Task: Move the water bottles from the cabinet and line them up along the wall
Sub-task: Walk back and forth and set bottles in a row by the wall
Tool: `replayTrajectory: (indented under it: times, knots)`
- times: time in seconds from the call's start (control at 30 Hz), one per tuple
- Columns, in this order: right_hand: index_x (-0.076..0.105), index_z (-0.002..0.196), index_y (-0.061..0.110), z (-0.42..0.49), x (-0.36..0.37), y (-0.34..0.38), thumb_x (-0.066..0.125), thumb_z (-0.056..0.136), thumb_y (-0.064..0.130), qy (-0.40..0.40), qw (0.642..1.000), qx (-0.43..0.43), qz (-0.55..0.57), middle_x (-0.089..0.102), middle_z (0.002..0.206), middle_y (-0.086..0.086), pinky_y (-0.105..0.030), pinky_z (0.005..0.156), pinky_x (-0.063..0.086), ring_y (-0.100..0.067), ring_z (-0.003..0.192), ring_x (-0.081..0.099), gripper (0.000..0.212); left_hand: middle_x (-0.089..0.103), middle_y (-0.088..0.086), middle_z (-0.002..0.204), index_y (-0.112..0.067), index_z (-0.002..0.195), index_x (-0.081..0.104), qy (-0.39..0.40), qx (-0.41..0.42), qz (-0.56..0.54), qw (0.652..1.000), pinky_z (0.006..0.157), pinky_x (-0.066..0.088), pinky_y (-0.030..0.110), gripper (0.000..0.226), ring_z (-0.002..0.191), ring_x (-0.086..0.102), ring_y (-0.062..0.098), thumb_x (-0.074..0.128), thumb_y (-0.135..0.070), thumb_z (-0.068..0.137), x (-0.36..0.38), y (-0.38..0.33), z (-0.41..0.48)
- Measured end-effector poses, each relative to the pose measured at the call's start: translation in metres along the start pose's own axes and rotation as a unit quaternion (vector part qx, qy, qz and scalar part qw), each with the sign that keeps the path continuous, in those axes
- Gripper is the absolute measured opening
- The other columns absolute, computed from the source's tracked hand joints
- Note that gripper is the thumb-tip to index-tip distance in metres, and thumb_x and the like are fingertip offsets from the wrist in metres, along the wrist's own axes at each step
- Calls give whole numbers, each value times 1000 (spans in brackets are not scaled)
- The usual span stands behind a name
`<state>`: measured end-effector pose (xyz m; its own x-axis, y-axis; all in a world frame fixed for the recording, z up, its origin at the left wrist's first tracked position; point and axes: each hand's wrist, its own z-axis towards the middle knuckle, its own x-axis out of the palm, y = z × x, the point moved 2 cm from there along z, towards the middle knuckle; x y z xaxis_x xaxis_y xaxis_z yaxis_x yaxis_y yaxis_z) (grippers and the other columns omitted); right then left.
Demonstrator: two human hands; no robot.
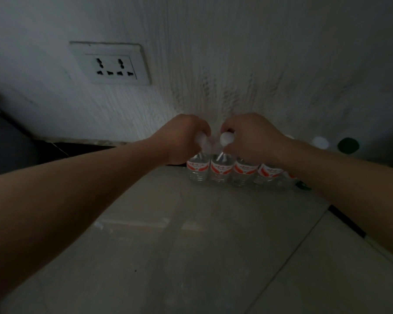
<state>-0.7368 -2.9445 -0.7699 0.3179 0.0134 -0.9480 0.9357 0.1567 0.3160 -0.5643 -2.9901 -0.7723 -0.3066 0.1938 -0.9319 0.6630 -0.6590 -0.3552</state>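
Wall [247,53]: a textured pale surface is seen across the top of the view, with a double power socket [114,64] set into it at the left.
Floor [191,245]: pale tiles are seen running up to the foot of the wall; the bottles are stood on them.
Row of water bottles [234,172]: clear plastic bottles with red-and-white labels are lined up side by side against the wall, touching or nearly so, and extended to the right behind the right forearm, where a white cap [320,142] and a dark green cap [348,145] are made out.
Left hand [179,138]: the fingers are closed around the cap and neck of the leftmost bottle [198,169], which is stood upright on the floor at the end of the row.
Right hand [254,137]: the fingers are wrapped about the white cap of the second bottle [221,171], just beside the first.
Handling: the bottles appear filled and sealed, so moderate weight is to be expected; the thin walls are judged likely to dent if squeezed at the body and to be slick.
Hold: the ridged cap and stiff neck are judged the firmest place, as taken here.
Risk: a tall narrow bottle may be tipped against its neighbours if released off-vertical.
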Motion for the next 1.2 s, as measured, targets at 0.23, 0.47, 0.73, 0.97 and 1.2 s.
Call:
replayTrajectory:
  times: [0.23, 0.47, 0.73, 0.97, 1.2]
  knots:
    - [68, 100, 17, 3, 3, -3, 70, 76, 27, 0, 1000, 6, 0, 67, 92, -4, -35, 73, 51, -21, 81, 59, 26, 68, 7, 111, -14, 113, 69, 1, -3, 3, 1000, 85, 45, 29, 37, 102, 62, 24, 67, -7, 77, 1, 2, 1]
    - [67, 103, 15, 4, 4, -5, 67, 78, 27, -4, 1000, 12, -2, 68, 95, -5, -40, 75, 53, -23, 84, 61, 27, 68, 5, 109, -15, 114, 68, -5, -8, -11, 1000, 79, 38, 22, 38, 98, 61, 19, 68, -6, 77, 3, 4, 3]
    - [67, 111, 15, 6, 5, -6, 71, 77, 26, -7, 1000, 12, -1, 69, 100, -6, -36, 76, 52, -22, 88, 63, 36, 65, 4, 111, -16, 117, 66, -8, -15, -14, 1000, 79, 37, 22, 42, 100, 60, 19, 71, -8, 76, 8, 7, 4]
    - [65, 117, 17, 8, 6, -8, 73, 75, 29, -13, 1000, 4, -9, 69, 106, -7, -30, 75, 47, -23, 94, 62, 44, 67, 5, 112, -14, 117, 66, -7, -3, -7, 1000, 81, 45, 27, 41, 101, 62, 21, 69, -9, 76, 9, 9, 5]
    - [64, 119, 19, 9, 7, -9, 77, 72, 32, -11, 1000, 6, -1, 68, 109, -3, -25, 73, 38, -20, 96, 61, 51, 67, 5, 115, -16, 120, 65, -9, -13, -26, 1000, 87, 48, 30, 47, 105, 61, 20, 73, -10, 74, 6, 10, 4]
